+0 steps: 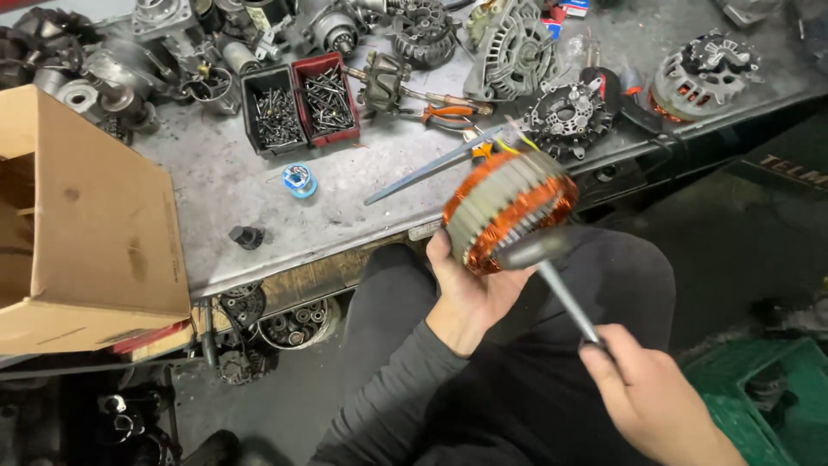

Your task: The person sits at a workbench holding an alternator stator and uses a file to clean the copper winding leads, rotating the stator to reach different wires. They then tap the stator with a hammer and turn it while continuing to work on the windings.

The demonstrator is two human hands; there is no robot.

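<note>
Copper windings ring the stator [509,210] that we grip from below with our left hand [470,289], fingers clasped around its lower edge, holding it tilted above our lap just off the front edge of the metal workbench [259,185]. Our right hand [642,393] is clenched around the handle of a small hammer [552,274], whose blurred head sits against the stator's lower rim. On the bench we see two bins of screws [300,105], orange-handled pliers [450,112] and a cardboard box [82,224].
</note>
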